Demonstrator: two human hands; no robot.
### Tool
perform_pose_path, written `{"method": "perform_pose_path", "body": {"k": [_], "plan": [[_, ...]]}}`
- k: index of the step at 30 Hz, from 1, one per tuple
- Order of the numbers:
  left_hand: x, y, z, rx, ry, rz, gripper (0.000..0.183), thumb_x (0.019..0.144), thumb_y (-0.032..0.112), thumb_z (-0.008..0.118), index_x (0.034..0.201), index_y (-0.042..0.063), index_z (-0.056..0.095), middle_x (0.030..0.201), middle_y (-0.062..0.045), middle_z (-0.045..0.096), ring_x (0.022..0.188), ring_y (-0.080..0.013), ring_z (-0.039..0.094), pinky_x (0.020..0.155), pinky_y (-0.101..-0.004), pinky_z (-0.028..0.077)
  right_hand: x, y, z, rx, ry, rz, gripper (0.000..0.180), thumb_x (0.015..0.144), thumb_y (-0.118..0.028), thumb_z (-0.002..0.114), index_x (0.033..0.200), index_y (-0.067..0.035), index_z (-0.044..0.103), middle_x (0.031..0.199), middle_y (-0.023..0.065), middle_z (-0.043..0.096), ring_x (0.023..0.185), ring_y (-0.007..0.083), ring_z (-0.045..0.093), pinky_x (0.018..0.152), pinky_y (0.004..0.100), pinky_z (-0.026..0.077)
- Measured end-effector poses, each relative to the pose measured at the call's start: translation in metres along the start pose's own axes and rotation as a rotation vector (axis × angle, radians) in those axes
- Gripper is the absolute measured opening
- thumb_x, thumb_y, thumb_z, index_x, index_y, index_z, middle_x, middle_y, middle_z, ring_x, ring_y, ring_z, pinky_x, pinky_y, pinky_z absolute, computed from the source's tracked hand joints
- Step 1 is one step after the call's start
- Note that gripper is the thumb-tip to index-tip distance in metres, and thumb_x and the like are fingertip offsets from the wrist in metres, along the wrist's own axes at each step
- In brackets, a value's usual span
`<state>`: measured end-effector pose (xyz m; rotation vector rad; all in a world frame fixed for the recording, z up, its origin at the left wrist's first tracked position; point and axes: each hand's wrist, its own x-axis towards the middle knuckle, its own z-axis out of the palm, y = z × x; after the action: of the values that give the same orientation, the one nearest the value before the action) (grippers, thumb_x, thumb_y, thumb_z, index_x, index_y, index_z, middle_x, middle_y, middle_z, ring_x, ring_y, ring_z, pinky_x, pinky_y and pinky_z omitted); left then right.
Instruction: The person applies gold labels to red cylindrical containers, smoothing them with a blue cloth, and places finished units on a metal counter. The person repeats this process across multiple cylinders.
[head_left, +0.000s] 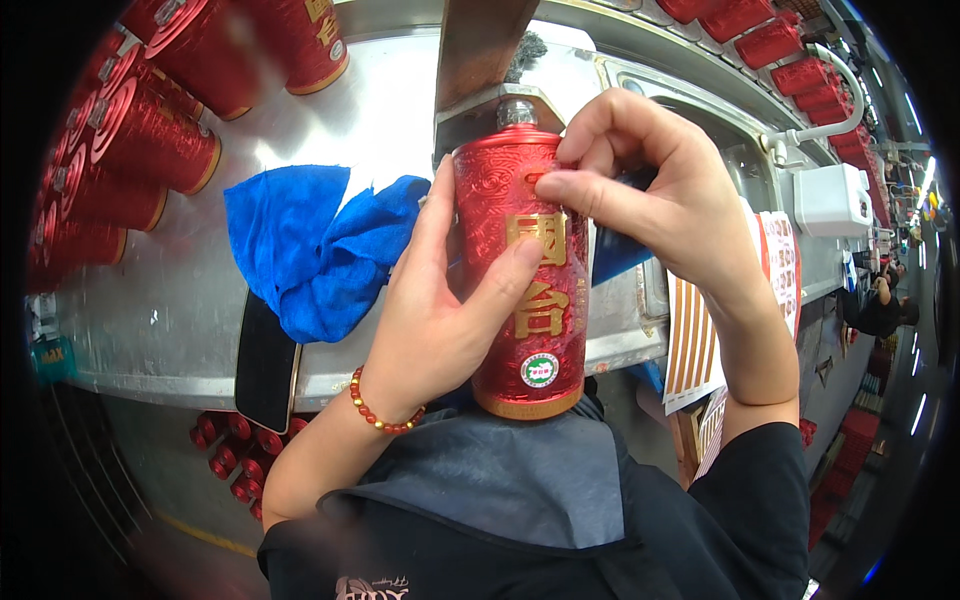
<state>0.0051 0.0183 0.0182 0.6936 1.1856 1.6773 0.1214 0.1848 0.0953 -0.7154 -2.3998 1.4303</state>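
Observation:
A red embossed bottle (491, 300) with raised gold characters, a round green-and-white sticker (539, 370) and a gold base band stands before me, its clear stopper (516, 113) at the far end. My left hand (442, 315) is wrapped around its left side, thumb across the front. At the bottle's upper right, my right hand (637, 172) has its thumb tip on a small red-orange mark (534, 178) and its bent fingers at the edge. Whether those fingers pinch anything is hidden. A crumpled blue cloth (322, 247) lies left of my left hand.
Several similar red bottles (150, 135) stand at the left of the metal bench (180, 315). A black phone-like slab (264, 364) lies at its front edge. To the right are a sink (739, 161), white tap (840, 120), white jug (829, 199) and striped label sheets (690, 337).

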Motion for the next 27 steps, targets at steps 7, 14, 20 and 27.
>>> {"method": "perform_pose_path", "body": {"k": [7, 14, 20, 27], "plan": [[0.013, 0.012, 0.001, -0.158, 0.087, -0.047, 0.074, 0.101, 0.019, 0.069, 0.158, -0.002, 0.026, 0.151, -0.02, 0.044, 0.136, -0.0259, 0.052, 0.11, -0.0378, 0.048, -0.006, 0.006, -0.003, 0.162, 0.048, 0.084, 0.035, 0.091, -0.007, 0.079, 0.119, -0.002, 0.06, 0.075, -0.0069, 0.057, 0.068, -0.0002, 0.052, 0.063, 0.0166, 0.041], [0.021, 0.012, 0.004, -0.278, 0.08, -0.051, 0.062, 0.102, 0.009, 0.066, 0.153, 0.001, 0.034, 0.145, -0.017, 0.048, 0.131, -0.0219, 0.054, 0.107, -0.0352, 0.05, -0.004, 0.011, 0.005, 0.244, 0.061, 0.109, 0.04, 0.087, -0.016, 0.086, 0.116, -0.003, 0.061, 0.073, -0.0074, 0.056, 0.066, -0.0006, 0.052, 0.061, 0.0176, 0.041], [0.022, 0.011, 0.009, -0.301, 0.074, -0.07, 0.064, 0.102, 0.01, 0.067, 0.155, 0.003, 0.031, 0.143, -0.016, 0.05, 0.129, -0.0205, 0.056, 0.107, -0.0353, 0.049, -0.003, 0.008, 0.004, 0.268, 0.01, 0.165, 0.042, 0.087, -0.007, 0.082, 0.122, -0.004, 0.06, 0.078, -0.0086, 0.05, 0.071, -0.0009, 0.048, 0.067, 0.0158, 0.039], [0.026, 0.015, 0.01, -0.294, 0.079, -0.137, 0.073, 0.1, 0.018, 0.071, 0.154, 0.0, 0.027, 0.14, -0.017, 0.054, 0.126, -0.0197, 0.058, 0.105, -0.0346, 0.05, -0.01, 0.008, 0.002, 0.386, 0.03, 0.217, 0.05, 0.086, -0.007, 0.083, 0.13, -0.002, 0.059, 0.081, -0.0078, 0.052, 0.072, -0.0005, 0.05, 0.067, 0.0154, 0.04]]}}
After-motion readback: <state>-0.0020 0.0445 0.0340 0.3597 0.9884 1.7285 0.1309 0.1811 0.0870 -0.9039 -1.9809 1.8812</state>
